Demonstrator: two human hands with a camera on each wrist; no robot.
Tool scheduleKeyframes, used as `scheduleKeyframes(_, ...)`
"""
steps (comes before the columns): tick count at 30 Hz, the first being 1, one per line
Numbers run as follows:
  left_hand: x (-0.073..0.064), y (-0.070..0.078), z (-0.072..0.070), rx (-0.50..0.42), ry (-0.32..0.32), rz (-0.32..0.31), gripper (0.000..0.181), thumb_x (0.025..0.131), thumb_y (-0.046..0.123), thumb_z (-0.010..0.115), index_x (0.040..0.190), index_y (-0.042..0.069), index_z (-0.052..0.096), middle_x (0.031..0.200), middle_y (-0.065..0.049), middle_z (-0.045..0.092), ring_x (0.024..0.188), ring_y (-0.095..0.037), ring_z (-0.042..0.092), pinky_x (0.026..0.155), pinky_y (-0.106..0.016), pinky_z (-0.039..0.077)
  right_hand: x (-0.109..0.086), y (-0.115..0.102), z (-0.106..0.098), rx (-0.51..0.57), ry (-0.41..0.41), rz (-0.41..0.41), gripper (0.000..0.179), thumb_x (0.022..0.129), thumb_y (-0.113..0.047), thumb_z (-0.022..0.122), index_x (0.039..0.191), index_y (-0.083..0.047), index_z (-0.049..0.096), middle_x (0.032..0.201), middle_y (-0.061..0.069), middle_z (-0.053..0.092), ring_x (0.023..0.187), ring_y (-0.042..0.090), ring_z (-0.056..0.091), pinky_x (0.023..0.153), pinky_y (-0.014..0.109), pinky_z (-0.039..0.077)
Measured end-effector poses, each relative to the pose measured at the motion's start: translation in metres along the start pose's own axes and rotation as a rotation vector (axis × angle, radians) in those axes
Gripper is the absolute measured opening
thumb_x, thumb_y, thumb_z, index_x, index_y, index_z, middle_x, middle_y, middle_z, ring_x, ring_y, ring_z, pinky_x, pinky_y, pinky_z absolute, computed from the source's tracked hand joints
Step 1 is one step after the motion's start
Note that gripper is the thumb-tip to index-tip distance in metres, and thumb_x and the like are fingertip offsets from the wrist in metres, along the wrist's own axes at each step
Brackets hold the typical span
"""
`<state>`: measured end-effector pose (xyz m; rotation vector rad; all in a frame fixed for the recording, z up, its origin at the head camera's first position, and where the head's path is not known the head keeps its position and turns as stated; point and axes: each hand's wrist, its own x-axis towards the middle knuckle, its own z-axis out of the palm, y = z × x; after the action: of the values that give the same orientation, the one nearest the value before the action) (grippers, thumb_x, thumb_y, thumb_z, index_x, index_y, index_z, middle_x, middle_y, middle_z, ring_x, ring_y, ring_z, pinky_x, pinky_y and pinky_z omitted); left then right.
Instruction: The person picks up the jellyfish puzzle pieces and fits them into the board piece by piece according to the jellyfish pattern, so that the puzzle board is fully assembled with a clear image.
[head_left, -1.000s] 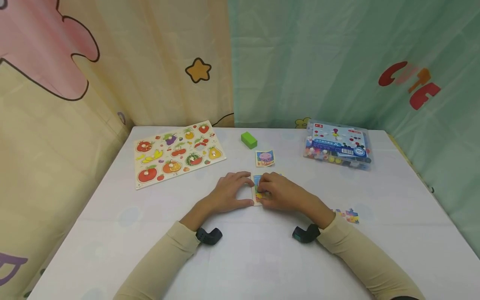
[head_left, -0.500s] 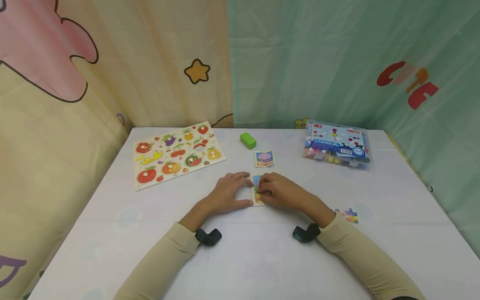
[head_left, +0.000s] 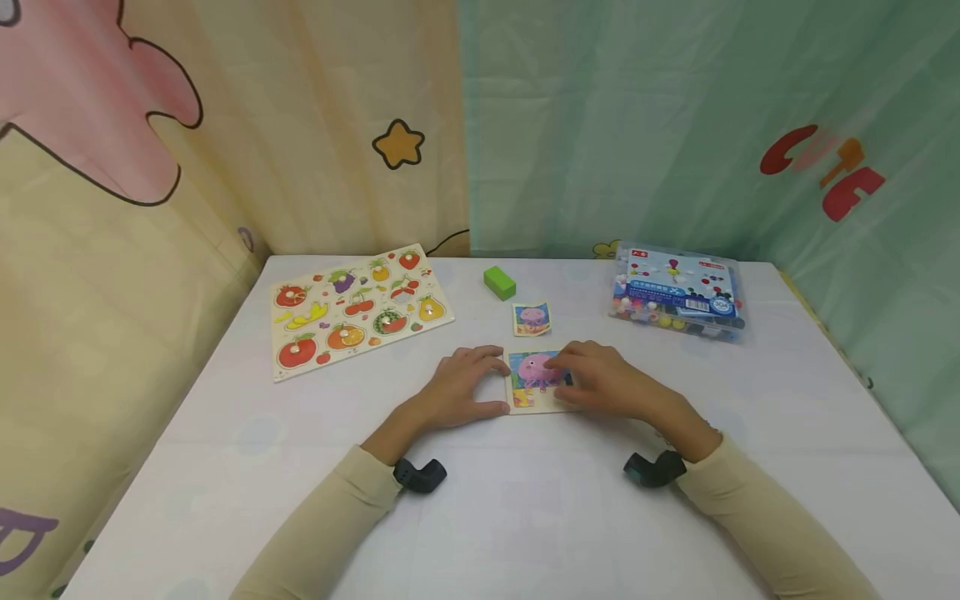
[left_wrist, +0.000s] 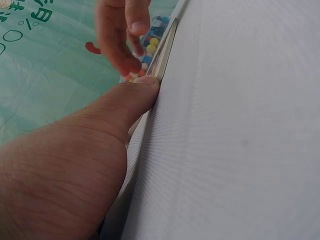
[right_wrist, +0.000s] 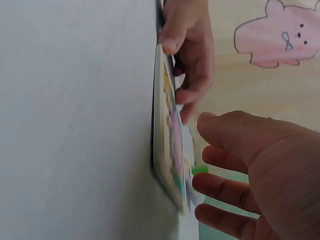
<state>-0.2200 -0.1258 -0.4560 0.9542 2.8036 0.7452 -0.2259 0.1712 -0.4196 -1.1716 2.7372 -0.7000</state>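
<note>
A small jigsaw puzzle in a pale tray (head_left: 534, 408) lies before me, its picture a pink octopus (head_left: 532, 369). Bare tray shows along part of the lower row. My left hand (head_left: 461, 387) holds the tray's left side, thumb at the near corner and fingers at the far one. In the left wrist view the left thumb (left_wrist: 142, 92) presses on the tray's edge. My right hand (head_left: 603, 382) is over the tray's right part, hiding it. The right wrist view shows the right fingers (right_wrist: 225, 190) apart and loosely bent, with nothing between them.
A matching octopus picture card (head_left: 532, 319) lies beyond the tray, with a green block (head_left: 499, 283) behind it. A fruit knob puzzle board (head_left: 363, 308) is at the back left. At the back right sits a clear plastic case (head_left: 675, 292) of coloured balls.
My right hand has drawn back to the right and loosened its fingers, uncovering the octopus picture. The right forearm now covers the loose puzzle pieces. My left hand has stayed on the tray.
</note>
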Motion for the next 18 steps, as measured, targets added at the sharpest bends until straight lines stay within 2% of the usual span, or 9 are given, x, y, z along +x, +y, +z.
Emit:
scheduleKeyframes(4,-0.001,0.002,0.001,-0.009,-0.007,-0.007,0.051,0.089,0.051,0.073,0.131,0.024,0.06,0.157,-0.001,0.039,0.14,-0.026,0.035,0.104,-0.05,0.033,-0.039,0.018,-0.012,-0.018,0.01,0.14,0.044,0.093,-0.031,0.076,0.133,-0.015,0.066,0.127,0.005,0.059,0.119,0.027,0.051,0.097,0.056,0.04)
scheduleKeyframes(8,-0.001,0.002,0.003,-0.017,-0.015,-0.006,0.052,0.09,0.052,0.072,0.132,0.023,0.06,0.158,-0.002,0.039,0.14,-0.026,0.034,0.104,-0.051,0.032,-0.077,0.028,-0.026,-0.069,-0.007,0.267,0.051,0.088,-0.035,0.08,0.133,-0.015,0.065,0.13,0.009,0.057,0.12,0.032,0.049,0.094,0.06,0.04)
scheduleKeyframes(10,0.0,0.002,0.004,-0.015,-0.013,-0.002,0.052,0.09,0.052,0.071,0.132,0.024,0.06,0.158,-0.001,0.039,0.14,-0.026,0.035,0.104,-0.051,0.032,-0.094,0.031,-0.031,-0.09,-0.023,0.297,0.051,0.086,-0.035,0.082,0.13,-0.015,0.067,0.128,0.011,0.058,0.118,0.035,0.05,0.09,0.061,0.042)
scheduleKeyframes(13,0.0,0.002,0.003,0.001,-0.009,0.001,0.052,0.09,0.053,0.071,0.132,0.024,0.06,0.157,-0.001,0.039,0.14,-0.026,0.035,0.104,-0.051,0.033,-0.114,0.035,-0.034,-0.083,-0.017,0.3,0.048,0.083,-0.035,0.084,0.124,-0.014,0.07,0.126,0.012,0.058,0.116,0.037,0.051,0.087,0.061,0.044)
scheduleKeyframes(18,-0.001,0.003,-0.001,0.009,0.004,0.004,0.052,0.089,0.052,0.073,0.131,0.023,0.061,0.157,-0.003,0.04,0.139,-0.027,0.036,0.103,-0.051,0.034,-0.126,0.044,-0.027,-0.032,0.098,0.192,0.037,0.082,-0.029,0.086,0.114,-0.014,0.074,0.122,0.01,0.059,0.114,0.036,0.053,0.09,0.058,0.044)
